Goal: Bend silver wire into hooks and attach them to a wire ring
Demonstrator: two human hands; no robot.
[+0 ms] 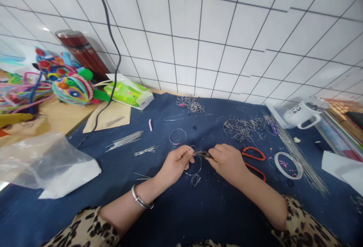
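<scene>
My left hand (179, 161) pinches a thin wire ring (200, 167) near the middle of the blue cloth. My right hand (228, 162) is wrapped round the handles of a pair of pliers (204, 154). The jaws of the pliers point left and meet the wire at my left fingertips; the exact grip there is too small to make out. Just below the ring lies a small bundle of looped wire (195, 180). Beyond my left hand rests another wire ring (178, 136) with pink beads on its near side. Orange-handled scissors (253, 153) lie beside my right wrist, partly hidden.
Cut wires (126, 140) lie on the left, tangled wire (244, 128) on the right. A round white dish (301, 171) holds pink beads near long straight wires (307, 164). A mug (304, 113) stands back right. A plastic bag (56, 156) and a black cable (109, 24) are at left.
</scene>
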